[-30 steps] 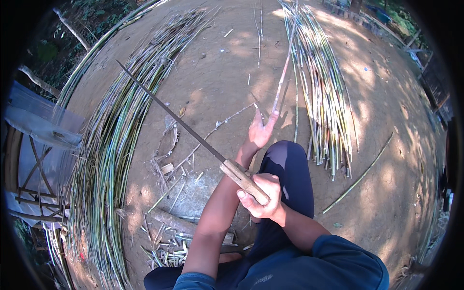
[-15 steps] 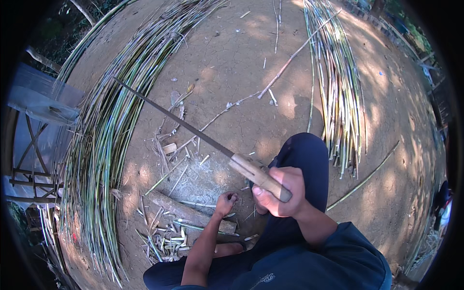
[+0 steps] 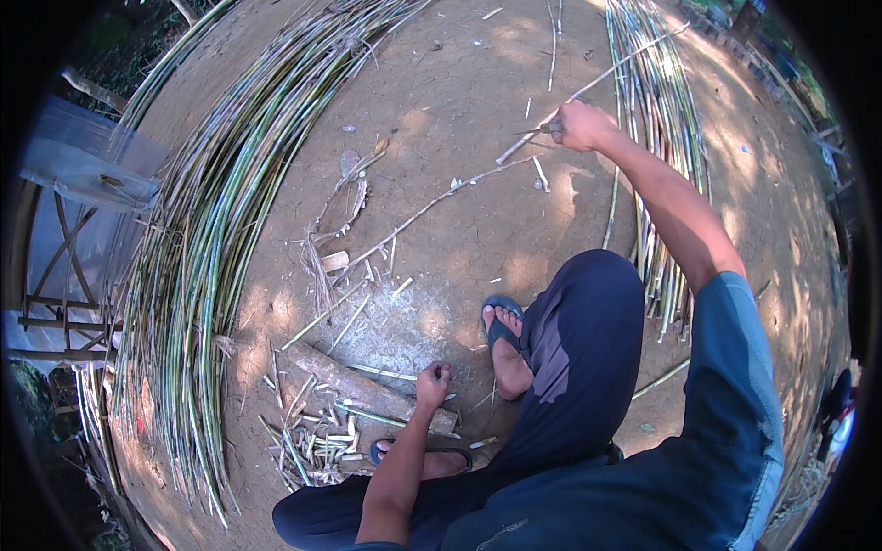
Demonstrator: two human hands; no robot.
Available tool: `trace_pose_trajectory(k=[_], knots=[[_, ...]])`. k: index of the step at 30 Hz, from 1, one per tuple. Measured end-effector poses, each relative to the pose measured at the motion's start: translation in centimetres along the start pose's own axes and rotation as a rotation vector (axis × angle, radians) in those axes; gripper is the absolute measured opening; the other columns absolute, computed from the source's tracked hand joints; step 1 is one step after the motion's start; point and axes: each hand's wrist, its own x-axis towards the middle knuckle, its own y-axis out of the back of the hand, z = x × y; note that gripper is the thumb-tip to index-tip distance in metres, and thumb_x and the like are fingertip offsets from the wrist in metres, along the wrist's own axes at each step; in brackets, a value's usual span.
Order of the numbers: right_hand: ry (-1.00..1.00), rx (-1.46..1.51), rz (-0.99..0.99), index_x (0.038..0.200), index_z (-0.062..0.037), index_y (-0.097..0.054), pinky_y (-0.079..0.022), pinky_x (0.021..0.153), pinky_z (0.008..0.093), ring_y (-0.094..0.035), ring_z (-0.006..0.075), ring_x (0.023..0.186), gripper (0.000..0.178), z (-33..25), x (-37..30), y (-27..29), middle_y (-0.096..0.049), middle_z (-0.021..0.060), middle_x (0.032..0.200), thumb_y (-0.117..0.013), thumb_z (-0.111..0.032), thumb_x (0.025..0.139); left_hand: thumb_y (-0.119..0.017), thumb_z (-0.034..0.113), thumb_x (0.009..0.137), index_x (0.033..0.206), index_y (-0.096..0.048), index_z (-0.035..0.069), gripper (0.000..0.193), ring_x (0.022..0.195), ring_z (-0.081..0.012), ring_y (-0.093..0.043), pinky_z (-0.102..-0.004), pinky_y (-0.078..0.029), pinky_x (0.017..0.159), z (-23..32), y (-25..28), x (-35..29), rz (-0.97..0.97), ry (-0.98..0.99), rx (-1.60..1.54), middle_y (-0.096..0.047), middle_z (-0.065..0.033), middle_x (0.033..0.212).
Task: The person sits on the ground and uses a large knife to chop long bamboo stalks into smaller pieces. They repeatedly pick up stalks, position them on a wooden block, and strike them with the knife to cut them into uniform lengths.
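My right arm is stretched far forward, and my right hand is closed round the machete. Only a short, dark part of it shows beside the fist; its handle is hidden in my hand. Beside and under that fist lies a long thin stick, which runs toward the far right; whether the machete touches it I cannot tell. My left hand is closed, with fingers curled, above the near end of a short log. Whatever it may hold is too small to make out.
A large bundle of green-brown canes lies along the left, and another bundle at the far right. Cut cane pieces are heaped by the log. A thinner branch crosses the bare ground, and my sandalled foot stands mid-front.
My right hand has swung forward and away from my knee with the machete, whose long blade was pointing far left before. My left hand has stayed near the log.
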Motion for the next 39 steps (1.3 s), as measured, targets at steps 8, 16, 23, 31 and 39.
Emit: trace_pose_trajectory(k=[8,16,23,31,39], knots=[[-0.046,-0.219,-0.188,0.111,-0.0004,-0.064,-0.051,0.091,0.0439,-0.063,0.0349,0.107,0.04,2.7,-1.2,0.8,-0.064,0.0189,0.117,-0.067,-0.024,0.079,-0.06,0.022,0.09,0.095,-0.07,0.002,0.022,0.069,-0.0251,-0.069,-0.0366,-0.052,0.066,-0.2,-0.2,0.5,0.003,0.021,-0.017,-0.069,-0.0142,0.073],[0.236,-0.261,-0.107,0.104,-0.0039,-0.068,-0.054,0.083,0.0431,-0.067,0.0343,0.1,0.031,-1.9,2.0,-0.2,-0.068,0.0148,0.108,-0.064,-0.019,0.077,-0.06,0.024,0.09,0.097,-0.07,0.005,0.022,0.067,-0.0264,-0.067,-0.0375,-0.052,0.065,-0.2,-0.3,-0.2,0.023,-0.044,0.083,-0.068,-0.0153,0.073],[0.208,-0.293,-0.235,0.1,-0.0049,-0.071,-0.055,0.078,0.0441,-0.067,0.0334,0.099,0.029,-3.5,3.9,-1.5,-0.07,0.0143,0.107,-0.068,-0.016,0.074,-0.059,0.018,0.091,0.099,-0.069,0.0,0.021,0.068,-0.0223,-0.068,-0.0344,-0.052,0.066,-1.2,1.0,-0.1,0.075,0.055,-0.003,-0.069,-0.0143,0.075],[0.069,-0.408,-0.567,0.091,-0.0003,-0.073,-0.054,0.075,0.0453,-0.068,0.0347,0.091,0.028,2.7,-5.7,0.7,-0.071,0.0156,0.099,-0.072,-0.023,0.074,-0.058,0.016,0.092,0.098,-0.068,-0.001,0.02,0.066,-0.0204,-0.069,-0.0323,-0.052,0.064,-2.2,0.2,0.7,0.068,0.063,-0.063,-0.07,-0.0125,0.072],[-0.198,-0.167,-0.506,0.099,0.0046,-0.068,-0.053,0.079,0.0436,-0.067,0.0358,0.094,0.03,7.8,-16.8,1.4,-0.068,0.0222,0.104,-0.064,-0.015,0.077,-0.059,0.018,0.092,0.099,-0.069,0.001,0.021,0.067,-0.0205,-0.069,-0.0334,-0.052,0.065,-0.8,-0.7,0.3,0.046,0.027,0.022,-0.071,-0.0111,0.073]])
